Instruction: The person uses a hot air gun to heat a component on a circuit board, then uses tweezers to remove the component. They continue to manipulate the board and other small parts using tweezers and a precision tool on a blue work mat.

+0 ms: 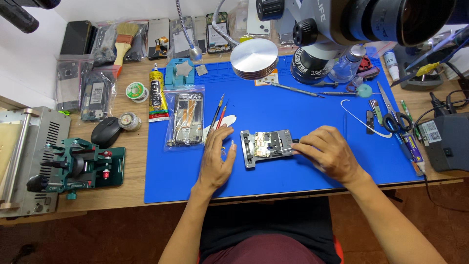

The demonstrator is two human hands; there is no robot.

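Observation:
A small metal board holder (pixel 267 146) with a circuit board clamped in it lies on the blue work mat (pixel 293 112), between my two hands. My left hand (pixel 217 155) rests flat on the mat just left of the holder, fingers slightly spread, holding nothing. My right hand (pixel 328 151) is curled at the holder's right edge, gripping a thin dark tool (pixel 295 143) whose tip reaches onto the holder. A clear bag with a phone frame (pixel 184 119) lies left of my left hand, beside two thin brushes (pixel 218 112).
A microscope (pixel 337 29) hangs over the mat's far side with a round metal disc (pixel 254 58). Scissors (pixel 392 115), tweezers and a soldering station (pixel 447 139) sit right. A glue tube (pixel 156 95), mouse (pixel 106 132), green jig (pixel 80 166) and bagged phones stand left.

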